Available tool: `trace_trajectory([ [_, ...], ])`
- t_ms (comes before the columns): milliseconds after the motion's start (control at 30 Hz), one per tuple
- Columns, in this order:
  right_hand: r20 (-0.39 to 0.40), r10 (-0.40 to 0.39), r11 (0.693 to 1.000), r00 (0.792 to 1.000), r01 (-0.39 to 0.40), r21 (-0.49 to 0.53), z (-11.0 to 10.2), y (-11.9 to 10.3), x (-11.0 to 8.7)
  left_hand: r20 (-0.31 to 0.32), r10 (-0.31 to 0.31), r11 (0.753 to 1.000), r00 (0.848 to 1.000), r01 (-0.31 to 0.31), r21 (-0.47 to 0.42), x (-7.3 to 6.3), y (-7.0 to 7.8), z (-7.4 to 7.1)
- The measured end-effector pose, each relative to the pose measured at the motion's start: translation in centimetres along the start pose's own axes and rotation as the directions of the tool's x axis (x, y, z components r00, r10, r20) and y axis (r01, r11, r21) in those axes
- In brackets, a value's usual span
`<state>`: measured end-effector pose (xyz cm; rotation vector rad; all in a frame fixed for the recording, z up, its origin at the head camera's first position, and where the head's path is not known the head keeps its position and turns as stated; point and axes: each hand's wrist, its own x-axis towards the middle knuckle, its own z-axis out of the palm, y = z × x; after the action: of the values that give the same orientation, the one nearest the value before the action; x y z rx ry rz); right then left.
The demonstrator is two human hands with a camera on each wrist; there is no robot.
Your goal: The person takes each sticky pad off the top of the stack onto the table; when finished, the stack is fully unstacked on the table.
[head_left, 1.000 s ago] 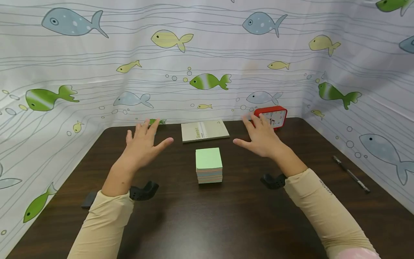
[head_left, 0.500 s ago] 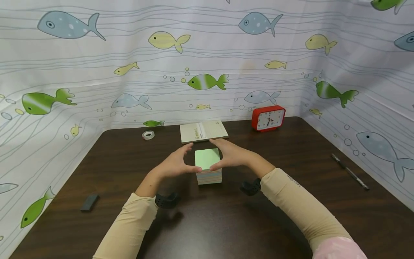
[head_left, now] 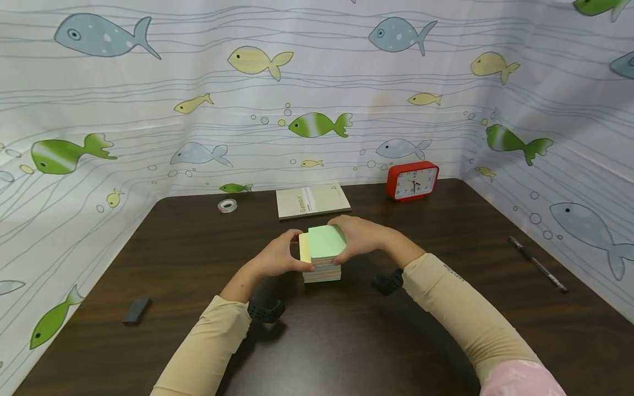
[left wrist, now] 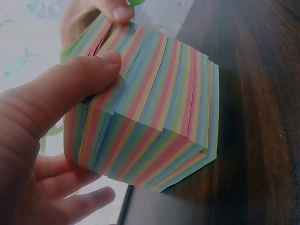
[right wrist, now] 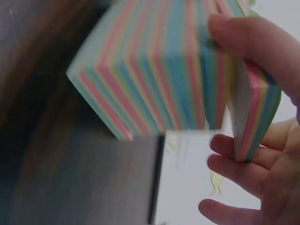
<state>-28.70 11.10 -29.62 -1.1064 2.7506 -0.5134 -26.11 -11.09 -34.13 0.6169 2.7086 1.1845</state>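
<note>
left hand (head_left: 277, 258): grip curled on the left side of the cube-shaped pad of striped pastel paper sheets (head_left: 322, 258); thumb flat on the near face in the left wrist view, fingers under the far edge.
right hand (head_left: 361, 236): grip curled over the pad's right top edge, thumb on the striped side; right wrist view shows upper sheets parted from the block.
pad location: centre of the dark wood tabletop (head_left: 346, 341), base resting on it, at 6 o'clock from the beige softcover notebook (head_left: 313, 201).
pad state: top green layers twisted off-square against the lower stack, a yellow sheet showing at 9 o'clock.
red square alarm clock (head_left: 413, 180): upright at the back edge, 2 o'clock from the pad, well apart.
small roll of clear tape (head_left: 227, 205): 10 o'clock from the pad, left of the notebook.
black pen (head_left: 537, 265): 3 o'clock, near the right wall.
small dark rectangular block (head_left: 136, 311): 8 o'clock, near the left edge.
backdrop: white fish-print curtain (head_left: 317, 93) on three sides.
</note>
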Motion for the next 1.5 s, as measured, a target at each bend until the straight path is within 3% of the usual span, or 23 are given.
trace_trajectory([
  [267, -0.049, 0.071, 0.995, 0.996, -0.068, 0.075, -2.2, 3.2, -2.7, 0.002, -0.015, 1.0, 1.0, 0.015, -0.001, -0.1, 0.2, 0.0],
  [433, -0.05, 0.109, 0.992, 0.993, -0.105, 0.076, -2.1, 5.5, -4.1, 0.004, -0.017, 1.0, 1.0, 0.017, -0.015, -0.1, 0.3, -0.1],
  [800, 0.143, 0.148, 0.989, 0.979, -0.15, 0.006, 1.8, 8.2, -4.1, 0.002, -0.023, 1.0, 1.0, 0.023, -0.019, -0.2, 0.1, 0.2],
  [1033, 0.231, 0.217, 0.976, 0.948, -0.211, -0.052, 1.8, 7.2, -3.6, 0.005, -0.018, 0.999, 1.0, 0.018, -0.037, -0.2, -0.1, 0.4],
  [1267, 0.158, 0.088, 0.994, 0.984, -0.097, 0.049, -0.2, 3.4, -2.5, 0.018, -0.011, 0.999, 1.0, 0.012, -0.036, -0.1, 0.0, 0.3],
  [1500, 0.111, -0.014, 0.999, 0.994, 0.01, 0.036, 0.1, 0.1, -0.5, 0.026, 0.009, 0.998, 1.0, -0.007, -0.07, 0.0, -0.1, 0.3],
])
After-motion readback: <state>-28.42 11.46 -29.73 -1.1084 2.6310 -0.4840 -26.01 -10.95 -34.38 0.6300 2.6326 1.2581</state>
